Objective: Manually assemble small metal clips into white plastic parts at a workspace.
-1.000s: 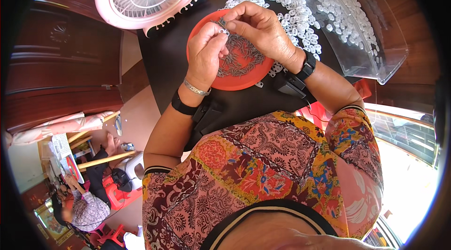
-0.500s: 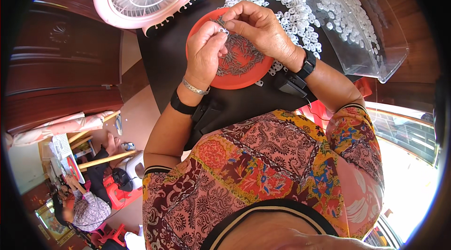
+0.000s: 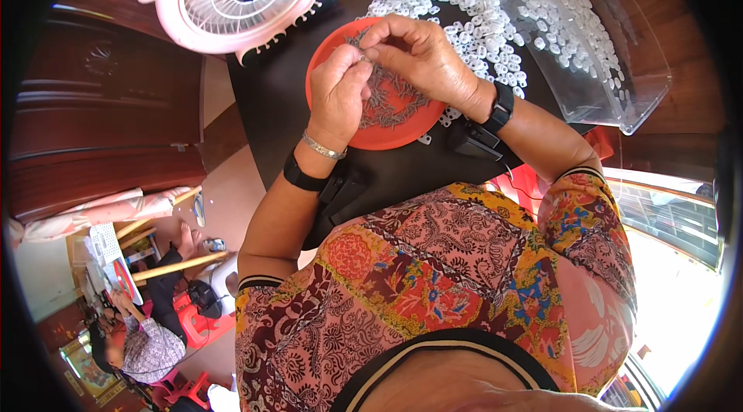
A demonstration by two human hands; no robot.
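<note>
The thumb and forefinger of my left hand (image 3: 337,96) are pressed together, with a small pale piece (image 3: 362,58) showing only as a sliver at their tips; it looks to be one of the white two-holed plastic pieces (image 3: 507,64), but too little shows to be certain. The fingers of my right hand (image 3: 433,60) come right up to it in a narrow pinch; whether they close fully, or have hold of anything, I cannot tell, as my knuckles cover the spot.

Just below my fingers sits the round red bowl (image 3: 379,142) with its loose grey screws (image 3: 387,112). Placed so, it puts them within a tiny reach and would probably catch anything I let slip. The white pieces spread over the black table (image 3: 263,95) beyond and to the right of my fingers, handy to that side; more lie in the clear plastic bin (image 3: 611,109) farther right. The pink fan (image 3: 164,13) stands well to the left, out of my elbows' way.

My forearms slant inward from either side and meet over the bowl. My left wrist is fairly straight, fist half curled, thumb toward the right hand; my right hand reaches across from the right, forefinger arched, which I judge suits fine fingertip work.
</note>
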